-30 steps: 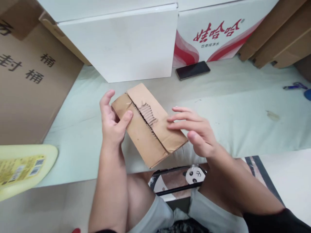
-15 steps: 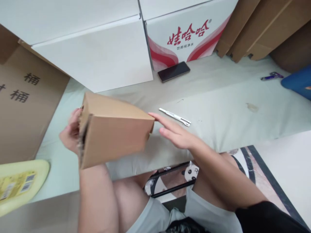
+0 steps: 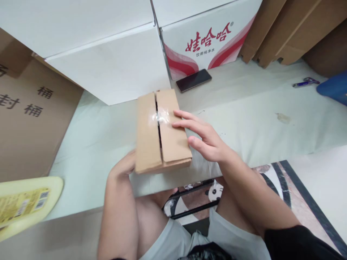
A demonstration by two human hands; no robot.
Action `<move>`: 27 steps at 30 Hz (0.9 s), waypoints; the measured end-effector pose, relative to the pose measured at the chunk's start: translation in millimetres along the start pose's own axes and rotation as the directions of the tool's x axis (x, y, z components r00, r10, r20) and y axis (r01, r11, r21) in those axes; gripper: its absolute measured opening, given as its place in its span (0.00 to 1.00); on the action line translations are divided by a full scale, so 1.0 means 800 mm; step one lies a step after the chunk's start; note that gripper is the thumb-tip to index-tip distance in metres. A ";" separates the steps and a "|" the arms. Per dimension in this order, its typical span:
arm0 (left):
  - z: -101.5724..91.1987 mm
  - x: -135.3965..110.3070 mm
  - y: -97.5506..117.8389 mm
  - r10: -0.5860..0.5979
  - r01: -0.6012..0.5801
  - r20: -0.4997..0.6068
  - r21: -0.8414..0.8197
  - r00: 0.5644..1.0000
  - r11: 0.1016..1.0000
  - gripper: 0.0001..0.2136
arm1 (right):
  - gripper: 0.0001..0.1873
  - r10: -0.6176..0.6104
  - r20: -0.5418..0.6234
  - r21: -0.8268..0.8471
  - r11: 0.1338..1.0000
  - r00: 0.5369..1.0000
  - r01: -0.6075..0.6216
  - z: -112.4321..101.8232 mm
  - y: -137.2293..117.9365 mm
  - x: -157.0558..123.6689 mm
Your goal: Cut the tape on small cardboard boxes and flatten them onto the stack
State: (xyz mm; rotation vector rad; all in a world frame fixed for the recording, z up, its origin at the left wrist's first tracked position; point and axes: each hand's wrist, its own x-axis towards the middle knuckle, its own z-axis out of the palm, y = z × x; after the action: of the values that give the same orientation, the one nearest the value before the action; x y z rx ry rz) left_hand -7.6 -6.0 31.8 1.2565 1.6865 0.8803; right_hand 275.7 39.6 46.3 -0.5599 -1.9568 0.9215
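Note:
A small brown cardboard box (image 3: pixel 148 141) stands on the pale green cloth, its top turned to me. Two flaps meet in a narrow dark gap, and clear tape (image 3: pixel 163 116) crosses that gap near the middle. My left hand (image 3: pixel 123 165) holds the box at its lower left side, the fingers hidden behind it. Across the right flap lie the spread fingertips of my right hand (image 3: pixel 202 135), with the thumb by the box's right edge. That hand is open and grips nothing.
Behind the box are white cartons (image 3: pixel 114 68), one with red print (image 3: pixel 208 43), and a black phone (image 3: pixel 193 80). Large cardboard (image 3: pixel 35 126) and a yellow bottle (image 3: pixel 29 202) are at left. A purple object (image 3: pixel 305 83) lies at right near a blue item (image 3: pixel 334 90).
The box has turned from its side to show its taped top, and has moved right with my left hand. My right fingers now rest on it. The white utility knife is now hidden.

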 end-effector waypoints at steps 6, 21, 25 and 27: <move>-0.005 -0.013 0.010 0.329 -0.324 -0.334 0.074 0.883 0.943 0.19 | 0.15 0.061 -0.036 -0.068 0.996 0.997 -0.063 0.010 0.003 -0.001; 0.025 -0.029 0.023 0.766 -0.746 0.157 0.411 0.624 0.524 0.21 | 0.10 0.682 -0.227 -0.696 0.386 0.695 -0.605 0.012 0.061 -0.012; 0.034 -0.034 0.027 0.778 -0.756 0.149 0.401 0.610 0.517 0.20 | 0.11 0.658 -0.395 -0.499 0.433 0.641 -0.751 0.011 0.055 -0.007; 0.040 -0.038 0.030 0.773 -0.746 0.141 0.413 0.619 0.522 0.20 | 0.16 0.601 -0.482 -0.269 0.591 0.637 -0.761 0.012 0.048 -0.004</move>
State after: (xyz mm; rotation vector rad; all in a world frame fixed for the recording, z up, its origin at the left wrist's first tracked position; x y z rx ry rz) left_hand 34.8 -27.8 46.4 2.4279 1.3705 1.0573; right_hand 270.6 57.5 11.7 -1.7543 -1.6028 0.7205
